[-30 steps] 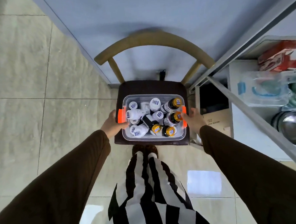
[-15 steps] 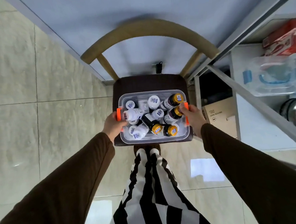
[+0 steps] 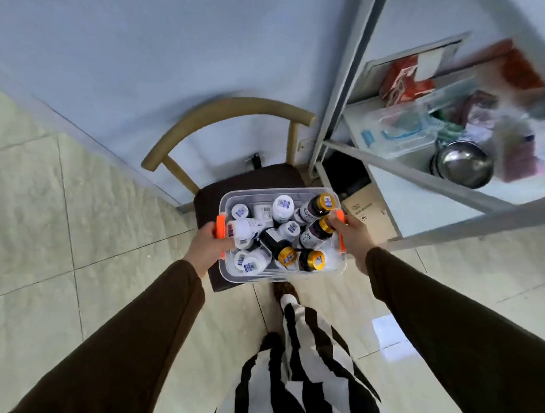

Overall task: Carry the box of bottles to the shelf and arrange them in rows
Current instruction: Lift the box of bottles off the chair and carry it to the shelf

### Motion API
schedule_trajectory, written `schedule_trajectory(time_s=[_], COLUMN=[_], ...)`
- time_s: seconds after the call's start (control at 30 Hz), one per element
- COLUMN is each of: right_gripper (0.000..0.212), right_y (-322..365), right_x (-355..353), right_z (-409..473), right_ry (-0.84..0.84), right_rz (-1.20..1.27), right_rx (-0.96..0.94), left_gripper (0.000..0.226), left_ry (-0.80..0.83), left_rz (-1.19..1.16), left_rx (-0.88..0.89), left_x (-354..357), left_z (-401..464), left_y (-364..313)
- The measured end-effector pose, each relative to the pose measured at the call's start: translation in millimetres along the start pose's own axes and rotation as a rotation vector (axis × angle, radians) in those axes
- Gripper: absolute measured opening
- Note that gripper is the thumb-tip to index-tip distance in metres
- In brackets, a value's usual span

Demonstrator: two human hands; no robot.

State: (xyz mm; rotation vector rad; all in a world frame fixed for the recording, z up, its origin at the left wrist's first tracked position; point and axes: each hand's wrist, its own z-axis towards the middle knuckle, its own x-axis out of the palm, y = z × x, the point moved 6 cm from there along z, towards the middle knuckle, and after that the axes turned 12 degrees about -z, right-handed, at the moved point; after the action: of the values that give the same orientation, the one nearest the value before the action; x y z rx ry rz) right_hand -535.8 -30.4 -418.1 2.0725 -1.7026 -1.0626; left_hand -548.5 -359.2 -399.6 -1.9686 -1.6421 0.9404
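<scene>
While labels on the bottles (image 3: 282, 207) show only unreadable barcodes, left hand (image 3: 205, 245) fingers curled round the box's (image 3: 281, 274) left orange handle (image 3: 220, 228), clear box above the chair (image 3: 232, 189) seat, right hand (image 3: 354, 233) fingers gripping its right handle (image 3: 340, 216), shelf (image 3: 429, 177) beside.

I can't make out the motion-blurred clutter on the grey metal shelf (image 3: 448, 179); the picture's right edge crops it.

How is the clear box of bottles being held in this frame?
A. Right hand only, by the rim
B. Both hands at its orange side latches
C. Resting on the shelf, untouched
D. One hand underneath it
B: the left hand and right hand each grip an orange latch at either end of the clear box.
</scene>
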Motion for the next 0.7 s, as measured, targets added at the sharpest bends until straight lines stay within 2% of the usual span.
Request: schedule_trajectory(time_s=[0.2,0.33,0.53,0.7], right_gripper=[0.028,0.023,0.026,0.031], right_y=[-67.0,-126.7,-232.2,-316.3], right_x=[-52.1,-96.7,-175.3,-243.2], right_z=[-87.2,-134.8,-196.8,-236.3], right_ry=[-0.173,-0.277,-0.408,-0.491], right_rz=[0.121,0.202,0.311,0.374], right_rx=[0.002,0.053,0.153,0.202], left_gripper=[0.039,0.040,0.035,0.040], left_ry=[0.151,0.305,0.464,0.579], left_rz=[0.126,0.146,0.238,0.367], left_rx=[0.097,0.095,0.098,0.132], left_x=[43.6,96.4,204.2,310.8], left_z=[-66.9,-106.7,-159.0,-201.7], left_y=[-11.8,-4.7,12.4,24.6])
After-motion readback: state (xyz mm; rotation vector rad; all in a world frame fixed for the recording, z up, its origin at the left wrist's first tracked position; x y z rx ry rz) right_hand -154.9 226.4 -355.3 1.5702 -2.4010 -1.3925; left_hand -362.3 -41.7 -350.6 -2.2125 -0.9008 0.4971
